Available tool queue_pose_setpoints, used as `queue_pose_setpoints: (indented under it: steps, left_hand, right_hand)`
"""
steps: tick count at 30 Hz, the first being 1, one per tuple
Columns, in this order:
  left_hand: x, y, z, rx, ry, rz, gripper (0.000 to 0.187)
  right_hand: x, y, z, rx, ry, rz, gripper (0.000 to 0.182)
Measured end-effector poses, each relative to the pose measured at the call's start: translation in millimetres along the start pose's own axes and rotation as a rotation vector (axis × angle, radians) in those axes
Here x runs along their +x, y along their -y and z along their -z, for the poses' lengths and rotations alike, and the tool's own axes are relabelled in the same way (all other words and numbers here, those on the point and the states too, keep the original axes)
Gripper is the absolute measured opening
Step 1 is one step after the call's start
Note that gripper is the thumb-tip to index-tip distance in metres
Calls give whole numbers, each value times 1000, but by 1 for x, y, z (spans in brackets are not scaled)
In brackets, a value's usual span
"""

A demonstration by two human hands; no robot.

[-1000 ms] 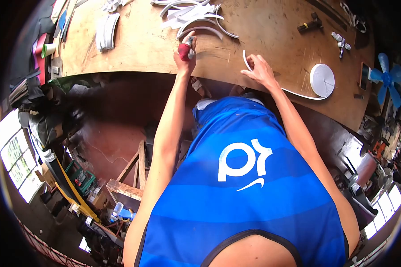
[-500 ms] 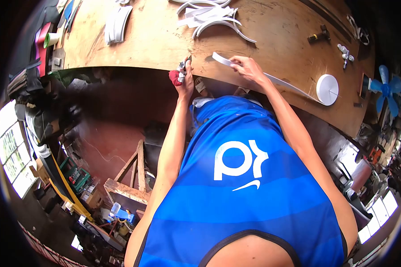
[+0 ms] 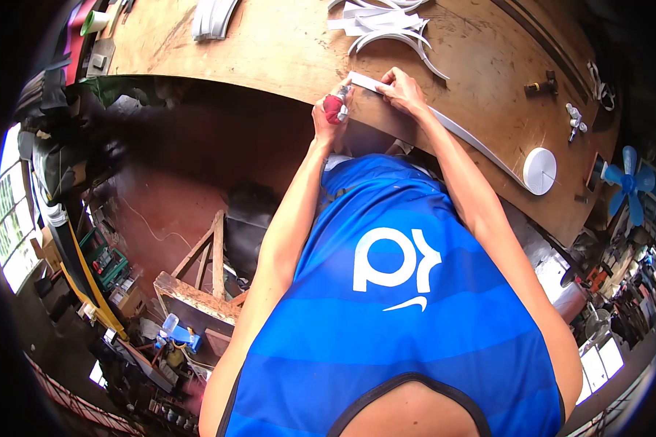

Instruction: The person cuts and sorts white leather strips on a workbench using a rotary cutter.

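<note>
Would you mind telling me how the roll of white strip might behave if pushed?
The roll of white strip would probably slide or spin rather than wheel away, as it appears to lie flat. Its unwound length is likely bendable, given the coil.

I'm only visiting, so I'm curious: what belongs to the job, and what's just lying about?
Likely job: white strip, in the right hand; white roll it runs from; loose white pieces.

Seemingly lying about: blue fan; wooden frame; black-and-yellow object.
</note>
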State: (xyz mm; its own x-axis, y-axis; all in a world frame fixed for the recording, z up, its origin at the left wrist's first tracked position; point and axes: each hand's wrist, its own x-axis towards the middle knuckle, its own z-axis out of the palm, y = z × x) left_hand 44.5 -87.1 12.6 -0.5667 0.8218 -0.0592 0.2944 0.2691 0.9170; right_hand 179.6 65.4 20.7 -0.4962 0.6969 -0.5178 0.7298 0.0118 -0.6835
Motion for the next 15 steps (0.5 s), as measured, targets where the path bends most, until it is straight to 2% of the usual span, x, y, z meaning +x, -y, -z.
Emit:
queue_pose_setpoints:
  steps: [2,9,15]
  left_hand:
    - [1,-2,-2,52,-29,-65,29]
    - [2,-5,0,131,-35,-77,29]
    - [1,-3,-4,145,-41,-20,31]
  right_hand:
    - [1,-1,-2,5,-10,0,29]
    - [1,-1,-1,-26,-3,-8,29]
    - [0,-5,4,-36,6,2,32]
